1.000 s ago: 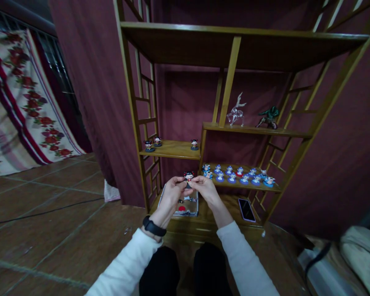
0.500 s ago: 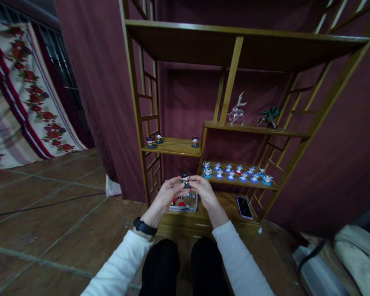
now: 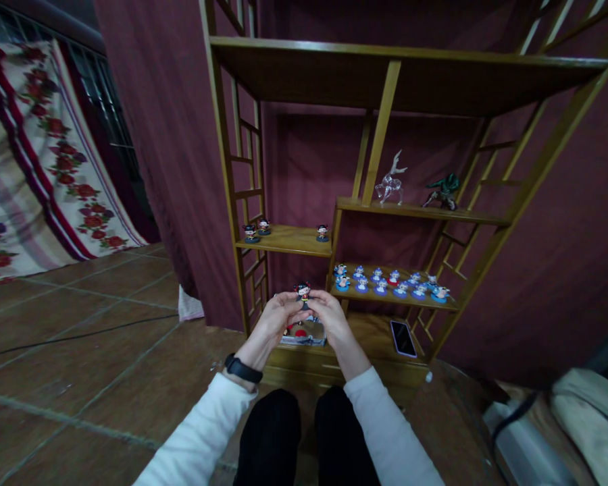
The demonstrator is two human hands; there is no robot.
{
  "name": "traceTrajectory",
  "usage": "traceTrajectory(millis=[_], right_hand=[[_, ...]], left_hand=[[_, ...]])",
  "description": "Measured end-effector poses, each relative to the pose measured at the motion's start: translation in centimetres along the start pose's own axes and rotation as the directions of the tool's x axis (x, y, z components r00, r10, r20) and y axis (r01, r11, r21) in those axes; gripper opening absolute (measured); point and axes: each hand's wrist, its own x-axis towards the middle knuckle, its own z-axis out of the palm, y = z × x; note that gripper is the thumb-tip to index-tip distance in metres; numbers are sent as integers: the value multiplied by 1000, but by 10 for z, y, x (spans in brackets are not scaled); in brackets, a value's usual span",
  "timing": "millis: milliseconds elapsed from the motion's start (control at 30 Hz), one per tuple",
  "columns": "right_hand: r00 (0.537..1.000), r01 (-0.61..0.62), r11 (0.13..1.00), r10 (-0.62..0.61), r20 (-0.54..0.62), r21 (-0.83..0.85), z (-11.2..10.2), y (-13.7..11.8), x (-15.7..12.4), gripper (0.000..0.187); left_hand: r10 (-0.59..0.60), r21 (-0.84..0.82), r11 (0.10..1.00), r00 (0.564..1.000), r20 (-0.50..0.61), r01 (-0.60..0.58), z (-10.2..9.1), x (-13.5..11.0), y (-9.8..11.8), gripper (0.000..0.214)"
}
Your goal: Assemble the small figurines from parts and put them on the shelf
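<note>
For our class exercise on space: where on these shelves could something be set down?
Bare wood shows on the left shelf between the two figurines and the lone one, and on the bottom board between the box and the phone. The lower right shelf is crowded with small figures.

"What sort of place is this?"

"A room in a home, by the look of it, though a curtained-off corner of a studio would fit too."

"What shows it?"

"An open wooden display shelf [image 3: 334, 47] with a clear deer ornament [image 3: 390, 187] and rows of small figurines [image 3: 381, 288], a maroon curtain [image 3: 152, 121], a floral cloth [image 3: 35, 182] draped at left, brown floor tiles [image 3: 116, 337]."
</note>
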Motion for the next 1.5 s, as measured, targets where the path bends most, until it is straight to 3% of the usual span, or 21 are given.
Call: traceTrajectory(millis=[233,467,600,800,933,1200,1500], right_hand=[[997,46,997,-49,-51,-57,-4,3,1,26],[999,47,999,-46,-26,16,-10,-2,-3,35],[998,55,994,-57,18,91,-10,0,-7,40],[1000,-16,995,14,26,102,-12,7,-9,42],[998,-45,993,39,53,107,-15,11,-6,39],[993,-95,983,83,79,156,-17,7,-6,32],[992,-125,959,123,21,253,-24,23,-3,29]], left_hand=[[-52,-37,998,998,30,53,3,5,-5,25],[63,35,997,993,100,-66,4,3,-9,47],[108,85,990,993,52,-112,2,5,-10,40],[49,203,978,999,15,-51,-6,10,-9,35],[73,309,948,997,34,-80,-10,12,-10,34],[34,300,953,999,27,-41,-12,17,-12,33],[-13,285,958,997,80,-11,-16,20,-18,38]])
